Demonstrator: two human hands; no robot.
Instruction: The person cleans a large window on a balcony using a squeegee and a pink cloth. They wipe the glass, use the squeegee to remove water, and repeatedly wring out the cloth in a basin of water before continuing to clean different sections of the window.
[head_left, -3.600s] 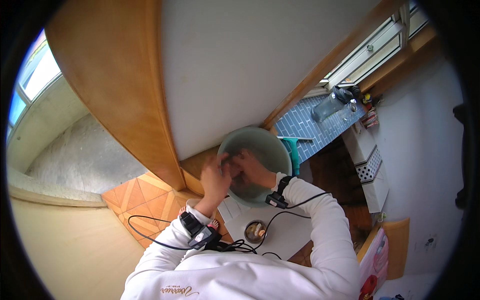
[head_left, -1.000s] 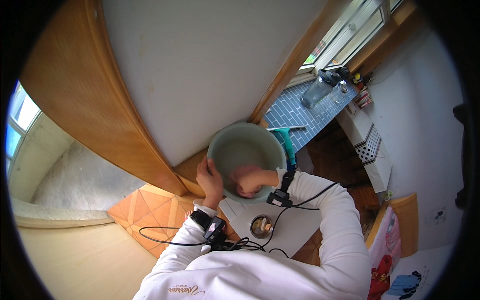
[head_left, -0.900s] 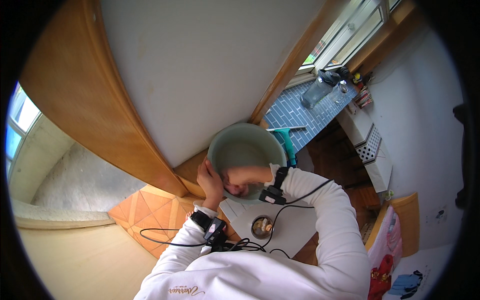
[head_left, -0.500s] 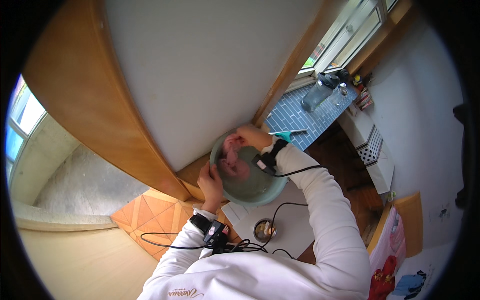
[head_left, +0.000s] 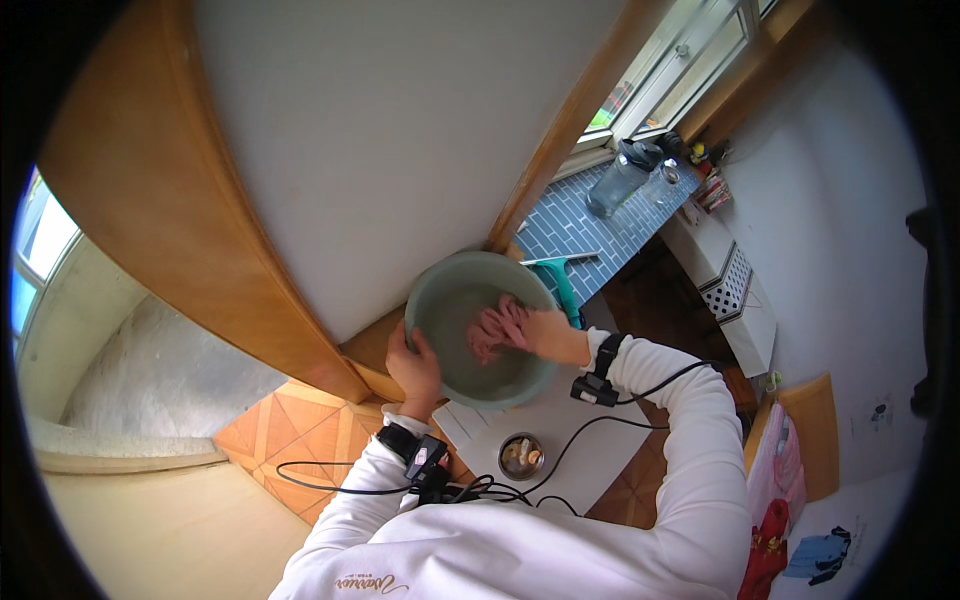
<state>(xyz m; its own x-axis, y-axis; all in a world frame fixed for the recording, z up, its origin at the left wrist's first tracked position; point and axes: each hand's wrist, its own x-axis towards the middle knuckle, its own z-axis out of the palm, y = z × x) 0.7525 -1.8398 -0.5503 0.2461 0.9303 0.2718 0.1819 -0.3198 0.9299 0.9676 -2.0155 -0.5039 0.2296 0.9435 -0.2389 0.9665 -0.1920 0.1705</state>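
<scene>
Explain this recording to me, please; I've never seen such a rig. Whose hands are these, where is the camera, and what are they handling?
No machine works here: these are a person's bare hands, with small black devices strapped at the wrists. The one view comes from a fisheye camera on the person's head, looking down, so straight edges bend.

The left hand steadies the rim of a greenish basin. The right hand is at a wet-looking pink cloth inside; how firmly it grips is unclear.

On the white surface nearer the body sits a small round bowl holding pale pieces. Beyond the basin are a green-handled squeegee and a clear bottle.
</scene>
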